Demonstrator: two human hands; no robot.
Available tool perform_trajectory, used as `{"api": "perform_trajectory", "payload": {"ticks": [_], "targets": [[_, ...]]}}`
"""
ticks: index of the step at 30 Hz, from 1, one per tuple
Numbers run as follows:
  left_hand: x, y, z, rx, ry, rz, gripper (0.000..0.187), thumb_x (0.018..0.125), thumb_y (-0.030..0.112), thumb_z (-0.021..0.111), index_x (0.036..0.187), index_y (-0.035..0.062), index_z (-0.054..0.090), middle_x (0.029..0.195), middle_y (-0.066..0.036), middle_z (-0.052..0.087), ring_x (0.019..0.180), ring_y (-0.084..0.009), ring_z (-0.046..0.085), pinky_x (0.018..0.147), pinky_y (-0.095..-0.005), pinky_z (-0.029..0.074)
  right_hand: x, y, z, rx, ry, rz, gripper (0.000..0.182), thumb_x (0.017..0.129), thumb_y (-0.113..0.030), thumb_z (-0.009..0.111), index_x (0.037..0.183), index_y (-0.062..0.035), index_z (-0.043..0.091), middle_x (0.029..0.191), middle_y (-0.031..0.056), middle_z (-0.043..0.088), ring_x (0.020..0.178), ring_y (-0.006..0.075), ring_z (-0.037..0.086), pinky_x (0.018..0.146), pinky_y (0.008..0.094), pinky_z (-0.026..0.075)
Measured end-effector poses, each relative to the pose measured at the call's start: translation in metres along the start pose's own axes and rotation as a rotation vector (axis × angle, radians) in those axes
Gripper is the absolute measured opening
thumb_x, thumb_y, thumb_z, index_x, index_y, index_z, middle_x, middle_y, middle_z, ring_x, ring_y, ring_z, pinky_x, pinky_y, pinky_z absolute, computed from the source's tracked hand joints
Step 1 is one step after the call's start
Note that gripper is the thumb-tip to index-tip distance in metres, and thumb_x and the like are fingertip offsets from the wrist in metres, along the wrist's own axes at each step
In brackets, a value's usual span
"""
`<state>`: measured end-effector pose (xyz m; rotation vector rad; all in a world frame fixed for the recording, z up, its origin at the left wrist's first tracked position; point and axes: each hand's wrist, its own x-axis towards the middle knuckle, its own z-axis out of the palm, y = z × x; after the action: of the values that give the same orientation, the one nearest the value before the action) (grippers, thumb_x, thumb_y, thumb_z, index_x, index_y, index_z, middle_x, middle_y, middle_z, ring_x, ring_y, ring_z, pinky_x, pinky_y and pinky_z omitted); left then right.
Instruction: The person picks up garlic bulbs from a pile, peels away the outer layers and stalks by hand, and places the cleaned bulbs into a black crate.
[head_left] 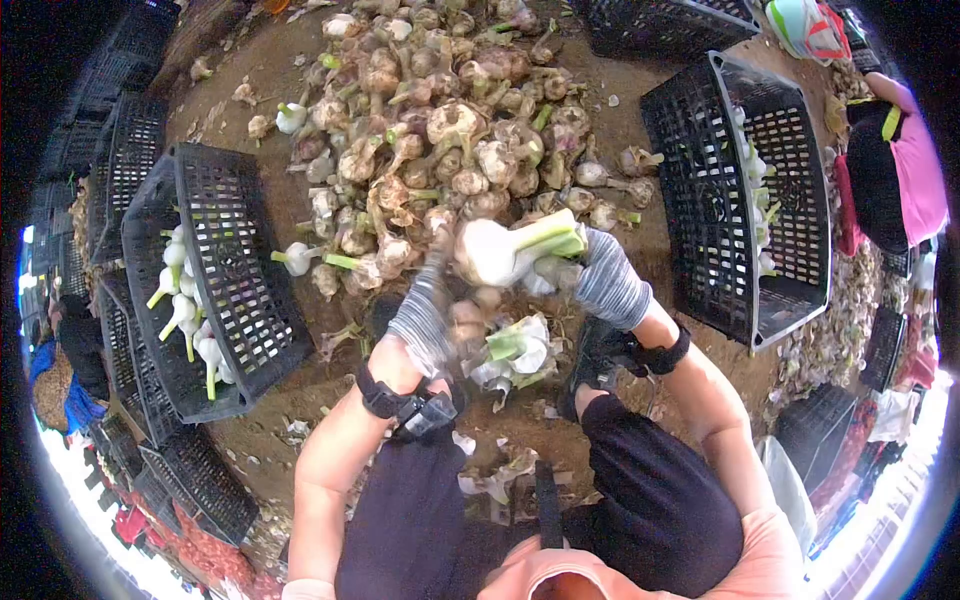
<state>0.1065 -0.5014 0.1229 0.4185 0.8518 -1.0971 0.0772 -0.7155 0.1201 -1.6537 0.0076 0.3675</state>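
A large white garlic bulb (487,252) with a thick green stem is held up in front of the heap of garlic. My right hand (610,280), in a grey striped glove, is closed at the stem end of this bulb. On the other side of the bulb is my left hand (428,300), gloved the same way and smeared by motion, so its fingers cannot be made out. Behind both hands lies a heap of unpeeled, dirty garlic bulbs (470,180). Peeled skins and green leaf scraps (515,355) lie on the ground below the hands, between the feet.
A black crate (235,270) on the left holds several clean white bulbs. Another black crate (700,190) on the right also has white bulbs inside. More crates (130,160) line the left edge. A person in pink (905,180) sits at the far right.
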Motion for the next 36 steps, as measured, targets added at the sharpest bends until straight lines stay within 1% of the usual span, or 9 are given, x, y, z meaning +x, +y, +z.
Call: {"api": "perform_trajectory", "payload": {"ticks": [3,6,13,17,25,28,30,34,36], "targets": [[-0.005,0.001,0.003,0.109,0.086,0.254,0.058,0.079,0.060,0.052,0.106,0.0095,0.053,0.071,-0.006,0.058,0.045,-0.0105,0.046,0.037,-0.0185,0.040,0.000,0.003,-0.002,-0.042,0.053,-0.091,0.023,0.079,-0.011,0.063,0.101,-0.0042,0.059,0.082,0.0051,0.065,0.075,0.0096,0.058,0.070,0.0265,0.048],[-0.005,0.002,0.007,0.144,-0.299,0.526,0.053,0.083,0.033,0.061,0.124,0.0056,0.042,0.104,-0.010,0.056,0.084,-0.0197,0.060,0.079,-0.0331,0.051,-0.007,0.011,-0.001,-0.018,0.078,0.027,0.016,0.079,-0.011,0.063,0.093,-0.0034,0.058,0.080,0.0039,0.062,0.074,0.0076,0.054,0.069,0.0259,0.047],[0.017,-0.011,0.016,1.082,0.027,1.034,0.028,0.076,0.008,0.069,0.101,0.0038,0.058,0.091,-0.003,0.060,0.083,-0.0107,0.056,0.074,-0.0252,0.047,-0.010,-0.007,0.013,-0.066,0.151,-0.127,0.029,0.083,-0.007,0.056,0.110,-0.0029,0.047,0.087,0.0031,0.058,0.078,0.0116,0.054,0.074,0.0254,0.045],[0.013,-0.011,0.016,1.088,0.089,0.968,0.022,0.078,0.007,0.067,0.098,0.0031,0.060,0.086,-0.004,0.061,0.079,-0.0103,0.056,0.071,-0.0249,0.048,-0.008,-0.015,0.011,0.418,0.228,0.153,0.024,0.087,-0.009,0.050,0.109,-0.0008,0.051,0.090,0.0018,0.058,0.078,0.0090,0.053,0.071,0.0215,0.045],[0.004,0.003,0.003,1.013,-0.321,0.806,0.035,0.078,0.027,0.070,0.102,0.0045,0.058,0.095,-0.003,0.060,0.086,-0.0125,0.057,0.078,-0.0269,0.047,0.022,0.035,0.007,0.018,0.384,0.227,0.015,0.087,-0.007,0.049,0.097,0.0008,0.056,0.077,0.0069,0.059,0.068,0.0140,0.052,0.062,0.0259,0.044],[-0.001,-0.004,0.008,0.711,-0.170,0.821,0.035,0.085,0.024,0.059,0.113,0.0039,0.051,0.102,-0.007,0.059,0.096,-0.0178,0.057,0.087,-0.0311,0.046,0.006,0.081,0.009,-0.257,0.050,-0.114,0.028,0.082,-0.010,0.052,0.107,0.0020,0.053,0.102,0.0233,0.055,0.090,0.0348,0.055,0.076,0.0381,0.045],[0.023,0.002,-0.023,0.071,-0.218,0.446,0.032,0.087,0.016,0.054,0.116,0.0006,0.050,0.105,-0.008,0.060,0.097,-0.0193,0.058,0.083,-0.0321,0.051,-0.008,0.043,-0.003,-0.673,-0.084,-0.399,0.034,0.079,-0.014,0.056,0.110,0.0010,0.054,0.113,0.0220,0.053,0.099,0.0363,0.053,0.085,0.0381,0.044],[0.041,0.009,-0.051,0.077,-0.334,0.585,0.027,0.087,0.015,0.054,0.110,0.0007,0.054,0.102,-0.009,0.062,0.091,-0.0201,0.060,0.075,-0.0328,0.054,-0.034,0.004,-0.039,0.022,-0.428,-0.300,0.044,0.085,-0.023,0.055,0.117,0.0054,0.045,0.085,0.0156,0.060,0.055,0.0184,0.056,0.042,0.0260,0.046],[0.044,0.018,-0.057,-0.108,-0.256,0.499,0.026,0.087,0.016,0.054,0.108,0.0010,0.054,0.102,-0.010,0.062,0.089,-0.0201,0.061,0.073,-0.0322,0.055,-0.039,-0.007,-0.043,0.221,-0.462,-0.009,0.037,0.085,-0.020,0.054,0.112,0.0044,0.049,0.087,0.0164,0.060,0.067,0.0250,0.060,0.055,0.0383,0.051]]}}
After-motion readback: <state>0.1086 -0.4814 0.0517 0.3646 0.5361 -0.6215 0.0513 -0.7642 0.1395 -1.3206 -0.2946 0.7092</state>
